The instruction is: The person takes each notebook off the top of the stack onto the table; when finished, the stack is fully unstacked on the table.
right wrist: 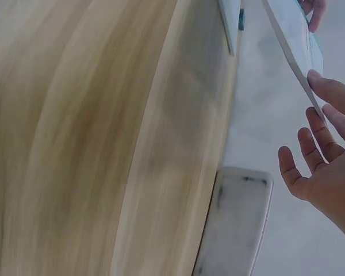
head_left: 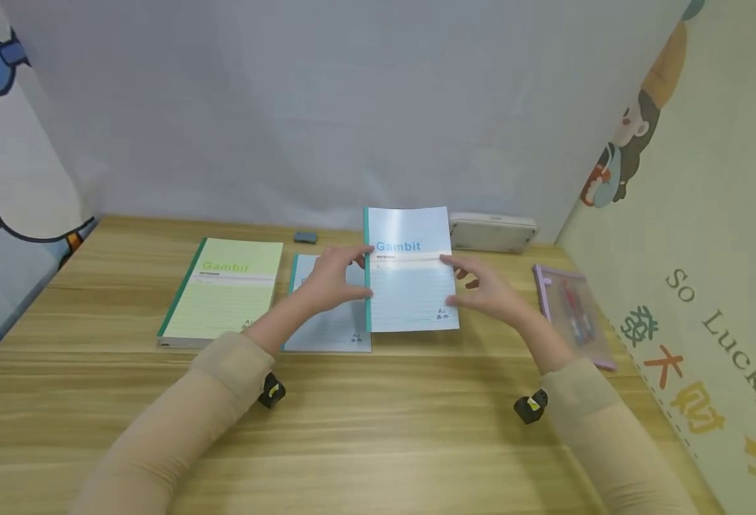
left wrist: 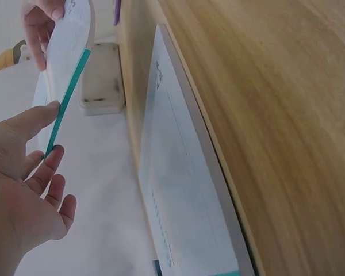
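Observation:
A light blue Gambit notebook (head_left: 411, 286) with a green spine is held up off the table between both hands. My left hand (head_left: 335, 277) pinches its spine edge between thumb and fingers, seen closely in the left wrist view. On the opposite edge my right hand (head_left: 483, 287) pinches the pages, thumb on one face and fingers on the other. Below and to the left lies a second blue notebook (head_left: 326, 325), flat on the table and partly hidden by the left hand and the raised notebook. A yellow-green Gambit notebook (head_left: 226, 293) lies further left.
A white rectangular box-like object (head_left: 493, 233) stands at the back against the curtain. To the right is a purple-edged clear pouch (head_left: 576, 315) with pens inside. A small grey block (head_left: 305, 237) sits near the wooden table's (head_left: 378, 429) back edge.

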Demonstrator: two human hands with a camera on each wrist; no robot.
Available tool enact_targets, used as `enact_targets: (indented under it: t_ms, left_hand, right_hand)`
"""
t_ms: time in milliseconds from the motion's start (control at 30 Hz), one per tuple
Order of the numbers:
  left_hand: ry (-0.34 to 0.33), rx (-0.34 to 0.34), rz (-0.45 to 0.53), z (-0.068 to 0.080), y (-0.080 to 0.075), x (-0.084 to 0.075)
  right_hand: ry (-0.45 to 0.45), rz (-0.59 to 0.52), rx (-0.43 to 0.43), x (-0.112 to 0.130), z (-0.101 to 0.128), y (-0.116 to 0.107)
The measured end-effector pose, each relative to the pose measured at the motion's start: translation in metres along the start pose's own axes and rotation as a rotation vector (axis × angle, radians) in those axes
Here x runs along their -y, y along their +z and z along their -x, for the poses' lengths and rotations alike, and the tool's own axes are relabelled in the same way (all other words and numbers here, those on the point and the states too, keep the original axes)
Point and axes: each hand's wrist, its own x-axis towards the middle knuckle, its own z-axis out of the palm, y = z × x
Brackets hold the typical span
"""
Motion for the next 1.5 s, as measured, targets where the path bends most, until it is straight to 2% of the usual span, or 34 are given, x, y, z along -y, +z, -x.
enact_targets:
  t_ms: [233,467,567,800,1033,1167,1300,1500]
  left_hand:
    - [-0.012,0.059,-0.042,-0.011,0.028,0.002]
    - [-0.021,0.108,-0.142,-0.012,0.046,0.005]
    - [-0.033,0.138,-0.172,-0.012,0.047,0.006]
    - [-0.029,0.231,-0.236,-0.015,0.047,0.009]
    - [-0.022,0.298,-0.272,-0.017,0.043,0.012]
    - [-0.011,0.334,-0.302,-0.017,0.040,0.013]
    - [-0.021,0.342,-0.298,-0.017,0.041,0.014]
    - [-0.014,0.315,-0.301,-0.019,0.039,0.014]
  right_hand:
    - [0.055,0.052,0.043,-0.025,0.010,-0.006]
    - [0.040,0.102,0.100,-0.042,0.015,0.001]
    - [0.027,0.099,0.119,-0.048,0.014,0.005]
    - [0.084,0.079,0.163,-0.059,0.012,0.013]
    - [0.008,0.067,0.182,-0.063,0.010,0.017]
    - [0.058,0.104,0.183,-0.062,0.009,0.019]
    - [0.101,0.114,0.188,-0.062,0.010,0.020]
    - [0.130,0.100,0.182,-0.059,0.010,0.017]
